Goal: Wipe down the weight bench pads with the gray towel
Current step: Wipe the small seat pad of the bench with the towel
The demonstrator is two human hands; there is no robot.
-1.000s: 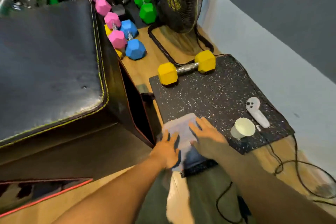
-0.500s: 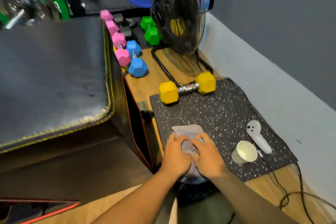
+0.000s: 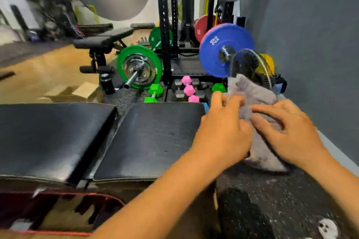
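Both clenched on the gray towel (image 3: 252, 93) at right of frame, left hand (image 3: 223, 132) and right hand (image 3: 287, 132), just beside the black bench pads (image 3: 151, 137).

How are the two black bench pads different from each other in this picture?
The left pad is cut off by the picture's left edge; the right pad shows whole. The left pad lies far from both hands; the right pad lies beside the left hand, which holds the gray towel with the right hand. Both are black, flat and bare.
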